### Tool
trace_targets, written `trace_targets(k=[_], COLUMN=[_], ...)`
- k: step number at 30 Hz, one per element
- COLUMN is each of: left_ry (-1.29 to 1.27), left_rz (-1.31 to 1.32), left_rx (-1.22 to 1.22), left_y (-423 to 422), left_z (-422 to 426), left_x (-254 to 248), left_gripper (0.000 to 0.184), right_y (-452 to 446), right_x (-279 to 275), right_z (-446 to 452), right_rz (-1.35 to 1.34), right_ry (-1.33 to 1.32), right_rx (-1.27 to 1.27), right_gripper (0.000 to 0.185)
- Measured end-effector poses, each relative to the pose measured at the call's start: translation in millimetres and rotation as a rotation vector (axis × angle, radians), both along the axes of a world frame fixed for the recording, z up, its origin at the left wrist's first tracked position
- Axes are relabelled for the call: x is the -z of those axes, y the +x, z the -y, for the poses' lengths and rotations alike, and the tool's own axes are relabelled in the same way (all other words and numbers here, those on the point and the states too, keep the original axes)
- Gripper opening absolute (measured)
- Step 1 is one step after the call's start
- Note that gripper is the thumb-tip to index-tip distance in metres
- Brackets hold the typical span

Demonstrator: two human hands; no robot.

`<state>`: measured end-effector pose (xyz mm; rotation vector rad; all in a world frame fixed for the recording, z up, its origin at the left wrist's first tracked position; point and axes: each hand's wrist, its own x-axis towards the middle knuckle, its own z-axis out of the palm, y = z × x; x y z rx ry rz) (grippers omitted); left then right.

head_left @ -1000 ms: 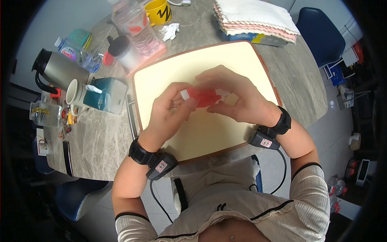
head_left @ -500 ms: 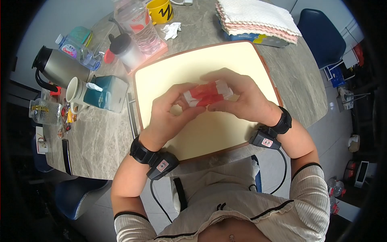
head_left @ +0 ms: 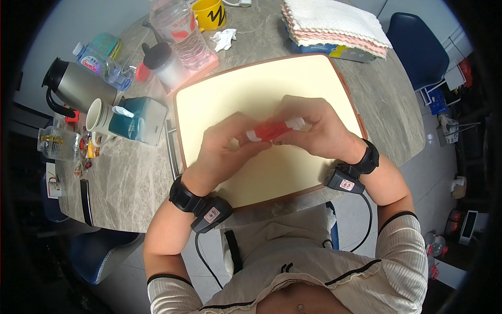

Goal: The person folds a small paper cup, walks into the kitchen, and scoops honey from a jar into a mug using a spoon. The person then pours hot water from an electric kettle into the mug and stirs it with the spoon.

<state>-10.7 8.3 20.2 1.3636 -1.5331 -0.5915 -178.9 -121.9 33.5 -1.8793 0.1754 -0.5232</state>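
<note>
A small red and white item (head_left: pixel 273 131), smeared by motion, is held between my two hands above a cream board (head_left: pixel 209 99) with a brown rim. My left hand (head_left: pixel 225 149) pinches its left white end between thumb and fingers. On its right end, the thumb and fingers of my right hand (head_left: pixel 316 125) are closed around the other white part. Parts of the item are covered by my fingers, and its exact nature cannot be made out.
Left of the board stand a tissue box (head_left: pixel 141 120), stacked cups (head_left: pixel 97 116), a steel jug (head_left: pixel 78 83) and bottles (head_left: pixel 107 70). Behind it are a lidded jar (head_left: pixel 166 65), a large bottle (head_left: pixel 183 36), a yellow mug (head_left: pixel 210 14), crumpled tissue (head_left: pixel 224 38) and folded cloths (head_left: pixel 334 23).
The red and white item has turned and moved slightly down between my hands. My right hand has shifted a little lower, and both hands still hold the item.
</note>
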Motion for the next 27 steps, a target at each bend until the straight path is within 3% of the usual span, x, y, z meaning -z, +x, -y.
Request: trace_targets(k=[4,10,16,19,22,27], left_ry=[0.001,0.005,0.165,0.19,0.099,0.074], left_rz=[0.052,0.127,-0.318,-0.325,-0.144,0.045], left_rx=[0.017,0.037,-0.046,-0.028,-0.059,-0.017], left_y=[-2.6,-0.4,-1.8,-1.6,-4.6,-1.1], left_z=[-0.1,-0.2,0.0,2.0,1.1,0.0], left_x=[-3.2,-1.0,2.8,3.4,-0.6,0.9], left_gripper=[0.029,0.025,0.029,0.038,0.047,0.06], right_y=[-1.5,-4.1,3.6,3.4,1.1,-0.7], right_x=[-3.6,-16.2,-3.2,-0.3,0.8,-3.9], right_z=[0.9,-4.0,-4.6,-0.6,1.8,1.4], right_rz=[0.025,-0.175,0.058,0.108,-0.033,-0.135], right_ry=[-0.164,0.068,-0.258,-0.34,-0.158,-0.092], right_rx=[-0.017,-0.005,0.116,0.102,0.08,0.137], right_gripper=[0.019,0.019,0.034,0.038,0.037,0.033])
